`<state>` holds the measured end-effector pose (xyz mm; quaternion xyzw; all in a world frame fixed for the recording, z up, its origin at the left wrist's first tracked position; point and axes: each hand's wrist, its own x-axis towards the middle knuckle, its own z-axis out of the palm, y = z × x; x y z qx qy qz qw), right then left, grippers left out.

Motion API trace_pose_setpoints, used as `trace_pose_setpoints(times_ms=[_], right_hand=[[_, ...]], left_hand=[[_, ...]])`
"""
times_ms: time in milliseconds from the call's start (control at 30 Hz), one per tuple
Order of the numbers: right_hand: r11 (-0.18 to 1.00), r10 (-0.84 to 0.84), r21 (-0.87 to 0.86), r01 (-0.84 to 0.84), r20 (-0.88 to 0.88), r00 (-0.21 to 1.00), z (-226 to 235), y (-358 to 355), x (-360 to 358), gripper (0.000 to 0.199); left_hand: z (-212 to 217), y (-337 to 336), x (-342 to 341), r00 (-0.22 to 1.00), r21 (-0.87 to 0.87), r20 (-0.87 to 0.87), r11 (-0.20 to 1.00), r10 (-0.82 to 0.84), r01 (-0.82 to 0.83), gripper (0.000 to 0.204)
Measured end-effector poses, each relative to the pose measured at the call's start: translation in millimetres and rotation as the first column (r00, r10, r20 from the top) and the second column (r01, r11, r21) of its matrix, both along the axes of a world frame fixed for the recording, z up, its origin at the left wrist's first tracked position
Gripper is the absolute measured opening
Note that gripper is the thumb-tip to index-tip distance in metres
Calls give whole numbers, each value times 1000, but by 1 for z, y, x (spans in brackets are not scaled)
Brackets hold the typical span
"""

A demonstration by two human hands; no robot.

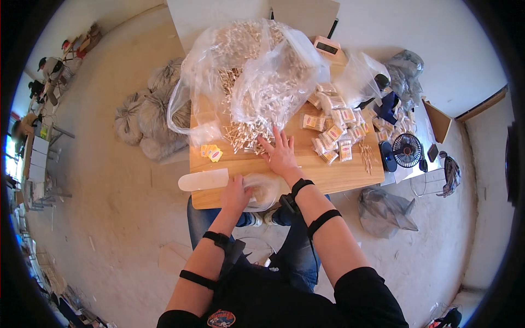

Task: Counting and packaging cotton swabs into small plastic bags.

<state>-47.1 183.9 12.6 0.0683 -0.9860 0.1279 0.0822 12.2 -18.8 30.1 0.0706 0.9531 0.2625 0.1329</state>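
Note:
At the table's near edge my left hand is closed on a small clear plastic bag, which bulges to its right; the fingertips are partly hidden. My right hand lies with fingers spread at the near right side of a loose heap of cotton swabs. The heap spills from a large clear plastic bag full of swabs. Just left of my left hand lies a flat white strip with one rounded end. Several small yellow cards rest between that strip and the large bag.
Several packed swab packets are piled right on the wooden table, beside some loose swabs. A small black fan stands further right, a digital clock at the back. Grey sacks and a grey bag sit on the floor.

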Motion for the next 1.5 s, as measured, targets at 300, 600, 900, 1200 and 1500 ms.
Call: trace_pose_setpoints(times_ms=[300,600,900,1200,1500], right_hand=[[997,-82,7,82,-2,997,1,20,-48,59],[998,-24,51,20,81,996,14,31,-42,62],[990,-70,-133,55,-107,992,44,79,17,36],[844,-536,-104,526,-103,838,6,129,78,41],[869,-455,-177,462,80,887,17,117,93,25]], left_hand=[[0,3,1,999,18,-28,1000,16,-16,41],[-10,-1,3,998,75,-52,997,25,-21,41],[-10,-2,-1,999,89,-54,996,0,5,41],[-1,1,-1,998,74,-51,997,31,-27,40],[7,2,-2,999,61,0,997,40,-40,40]])
